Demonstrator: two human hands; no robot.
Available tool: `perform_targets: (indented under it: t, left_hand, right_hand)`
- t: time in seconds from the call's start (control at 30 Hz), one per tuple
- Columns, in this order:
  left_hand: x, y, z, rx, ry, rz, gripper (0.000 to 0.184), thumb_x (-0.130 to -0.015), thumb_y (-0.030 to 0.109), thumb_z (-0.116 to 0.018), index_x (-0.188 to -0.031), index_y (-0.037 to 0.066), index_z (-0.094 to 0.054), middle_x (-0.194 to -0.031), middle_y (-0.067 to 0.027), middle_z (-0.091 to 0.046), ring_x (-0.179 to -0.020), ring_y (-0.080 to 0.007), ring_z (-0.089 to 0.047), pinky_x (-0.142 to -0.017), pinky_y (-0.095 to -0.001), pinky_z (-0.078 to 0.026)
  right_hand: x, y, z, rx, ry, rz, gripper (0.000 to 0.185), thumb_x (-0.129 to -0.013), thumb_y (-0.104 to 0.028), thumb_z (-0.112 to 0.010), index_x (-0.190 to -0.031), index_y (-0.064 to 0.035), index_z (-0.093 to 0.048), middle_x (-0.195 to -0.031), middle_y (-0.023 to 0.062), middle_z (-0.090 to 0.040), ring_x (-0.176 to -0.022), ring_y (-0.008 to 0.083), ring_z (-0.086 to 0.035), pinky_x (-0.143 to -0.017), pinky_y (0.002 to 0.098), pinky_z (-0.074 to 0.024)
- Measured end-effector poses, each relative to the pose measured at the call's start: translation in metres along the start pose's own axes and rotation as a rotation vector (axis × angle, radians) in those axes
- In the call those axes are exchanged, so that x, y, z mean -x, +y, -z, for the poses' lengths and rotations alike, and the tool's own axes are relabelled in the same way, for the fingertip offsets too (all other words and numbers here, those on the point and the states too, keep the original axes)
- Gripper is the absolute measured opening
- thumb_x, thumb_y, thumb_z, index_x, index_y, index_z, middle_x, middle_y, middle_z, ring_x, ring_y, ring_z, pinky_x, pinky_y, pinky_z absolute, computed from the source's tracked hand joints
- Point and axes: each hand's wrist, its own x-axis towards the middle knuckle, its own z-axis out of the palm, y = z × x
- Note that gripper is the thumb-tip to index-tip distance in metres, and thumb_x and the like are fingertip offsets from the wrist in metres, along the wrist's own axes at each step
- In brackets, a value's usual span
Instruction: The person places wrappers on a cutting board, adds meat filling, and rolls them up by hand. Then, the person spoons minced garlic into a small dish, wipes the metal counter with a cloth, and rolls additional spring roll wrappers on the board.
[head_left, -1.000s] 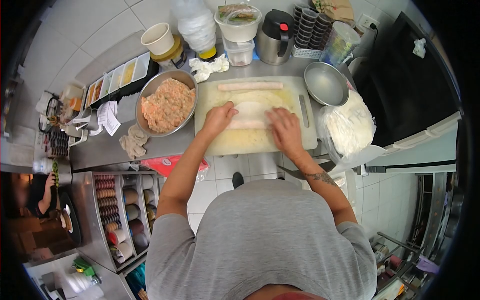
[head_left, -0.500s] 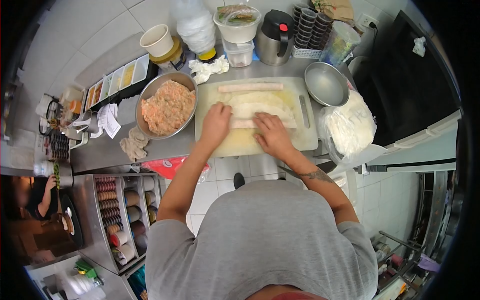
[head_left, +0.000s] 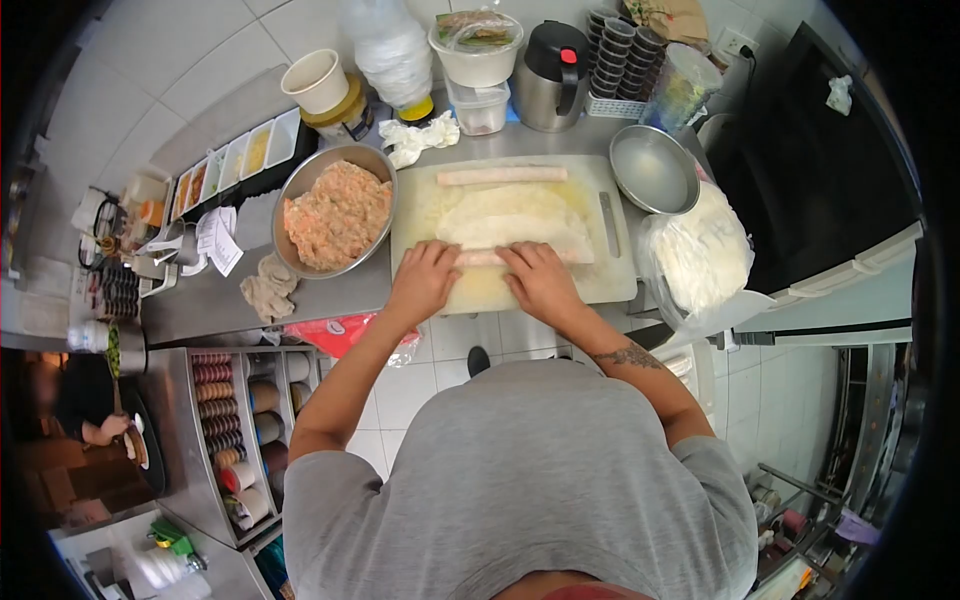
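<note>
On the pale cutting board [head_left: 420,215], a sheet of thin wrapper [head_left: 515,215] lies spread out. Along its near edge runs a pinkish filled roll [head_left: 480,257], partly hidden by my fingers. My left hand [head_left: 422,280] is closed over the roll's left end, and my right hand [head_left: 545,280] grips it further right with curled fingers. A finished-looking pink roll [head_left: 500,175] lies across the board's far side, apart from both hands. Left of the board stands a metal bowl [head_left: 284,250] of minced orange-pink filling [head_left: 338,215].
Right of the board are a metal bowl of cloudy liquid [head_left: 652,170] and a plastic bag of white wrappers [head_left: 700,250]. A thermal jug [head_left: 550,80] and stacked tubs [head_left: 476,55] line the back. A cloth [head_left: 268,288] lies left. Another person [head_left: 90,400] stands far left.
Both hands have drawn back toward me; my left fingers, earlier on the wrapper's left side, now curl over the roll. The other person's hand at far left has moved lower.
</note>
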Motion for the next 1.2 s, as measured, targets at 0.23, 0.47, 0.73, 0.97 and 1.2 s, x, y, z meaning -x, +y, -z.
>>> perform_targets:
  t: [0.23,0.47,0.73,0.97,1.2]
  left_hand:
    - [-0.027,0.025,-0.014,0.118,0.000,0.026,0.033,-0.078,0.007,-0.061,-0.110,0.003,-0.056,-0.107,-0.0151,-0.053,-0.102,-0.0338,-0.050,-0.086,-0.0430,-0.041]
    - [-0.013,0.005,-0.021,0.098,0.062,-0.070,0.025,-0.078,0.009,-0.060,-0.102,0.002,-0.055,-0.100,-0.0135,-0.052,-0.095,-0.0316,-0.050,-0.084,-0.0412,-0.042]
    - [-0.041,0.037,-0.024,0.134,-0.031,-0.054,0.031,-0.077,0.009,-0.064,-0.106,0.001,-0.056,-0.104,-0.0154,-0.052,-0.100,-0.0334,-0.049,-0.086,-0.0433,-0.043]
    - [-0.020,0.016,-0.026,0.134,0.003,-0.034,0.033,-0.080,0.009,-0.064,-0.111,0.004,-0.057,-0.103,-0.0139,-0.054,-0.100,-0.0334,-0.051,-0.087,-0.0428,-0.043]
    - [-0.015,-0.002,-0.011,0.242,0.010,0.059,0.027,-0.078,0.013,-0.064,-0.104,0.006,-0.059,-0.100,-0.0129,-0.053,-0.098,-0.0320,-0.051,-0.085,-0.0418,-0.042]
  right_hand:
    - [-0.018,-0.009,-0.013,0.013,-0.041,-0.041,0.037,-0.078,-0.014,-0.064,-0.111,-0.0011,-0.056,-0.109,0.0140,-0.055,-0.106,0.0319,-0.050,-0.094,0.0416,-0.0399]
    - [0.007,0.021,0.004,0.002,0.015,-0.076,0.034,-0.077,-0.013,-0.065,-0.108,-0.0059,-0.057,-0.111,0.0128,-0.056,-0.106,0.0308,-0.051,-0.092,0.0410,-0.0414]
    - [-0.002,0.009,0.000,0.041,0.015,-0.050,0.031,-0.075,-0.015,-0.066,-0.104,-0.0062,-0.058,-0.106,0.0122,-0.056,-0.105,0.0318,-0.051,-0.091,0.0431,-0.0416]
    - [0.018,0.031,0.021,-0.006,-0.024,-0.101,0.036,-0.078,-0.016,-0.065,-0.112,-0.0077,-0.057,-0.110,0.0106,-0.056,-0.107,0.0303,-0.052,-0.093,0.0395,-0.0436]
    - [0.029,0.041,0.054,-0.119,-0.138,-0.134,0.042,-0.080,-0.018,-0.066,-0.120,-0.0083,-0.057,-0.116,0.0105,-0.056,-0.111,0.0306,-0.050,-0.094,0.0396,-0.0435]
